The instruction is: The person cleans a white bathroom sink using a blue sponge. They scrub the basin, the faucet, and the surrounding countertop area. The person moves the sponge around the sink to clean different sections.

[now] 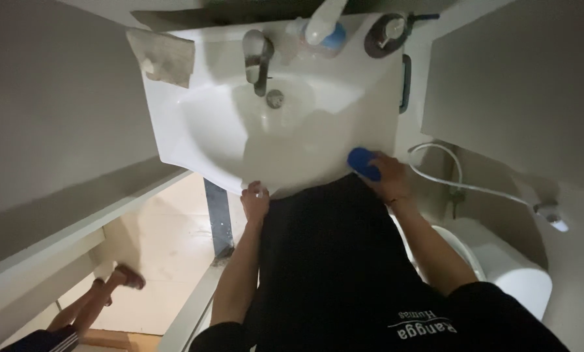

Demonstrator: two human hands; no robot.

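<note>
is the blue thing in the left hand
No, the blue scrubber is in the right hand; the left hand grips the sink rim.

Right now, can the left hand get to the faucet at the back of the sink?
Probably yes. The left hand rests on the sink's front rim, and the open basin lies between it and the faucet. Nothing stands in the way. The right hand holds a blue object off to the side.

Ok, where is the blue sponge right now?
In the head view, the blue sponge is under the right hand, pressed on the white sink front rim, right side.
</note>
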